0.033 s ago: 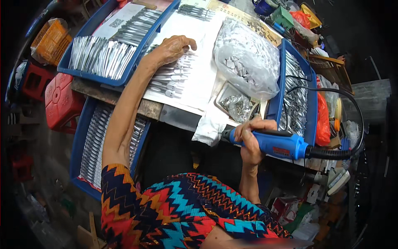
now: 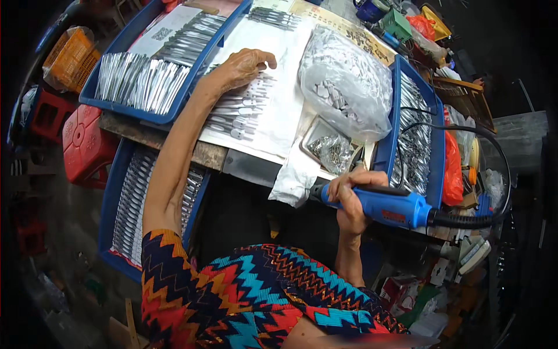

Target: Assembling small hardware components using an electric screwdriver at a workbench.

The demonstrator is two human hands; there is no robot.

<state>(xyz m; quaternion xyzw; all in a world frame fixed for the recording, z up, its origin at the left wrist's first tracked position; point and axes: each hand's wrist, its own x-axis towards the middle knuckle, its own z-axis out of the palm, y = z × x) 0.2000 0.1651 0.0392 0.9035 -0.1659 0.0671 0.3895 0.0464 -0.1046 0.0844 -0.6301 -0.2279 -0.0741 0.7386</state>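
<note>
My left hand (image 2: 244, 67) is over a row of flat silver metal pieces (image 2: 241, 122) on white paper. Its index finger reaches out and bends down at the tip; the other fingers are partly hidden, and I see nothing held. These pieces lie side by side, small dark holes at their right ends. At the table's front edge, my right hand (image 2: 353, 200) is wrapped round a blue corded power tool (image 2: 395, 207), shaped like an electric screwdriver. The tool lies nearly level, its black nose pointing left beside a white cloth (image 2: 292, 181) that hangs over the edge.
Blue trays of metal pieces stand left (image 2: 87, 93), right (image 2: 383, 154) and below the table (image 2: 107, 232). A clear plastic bag (image 2: 349, 75) of small parts sits behind a small tray (image 2: 311, 136). The tool's black cable (image 2: 497, 145) loops at the right, and a red stool (image 2: 87, 139) stands left.
</note>
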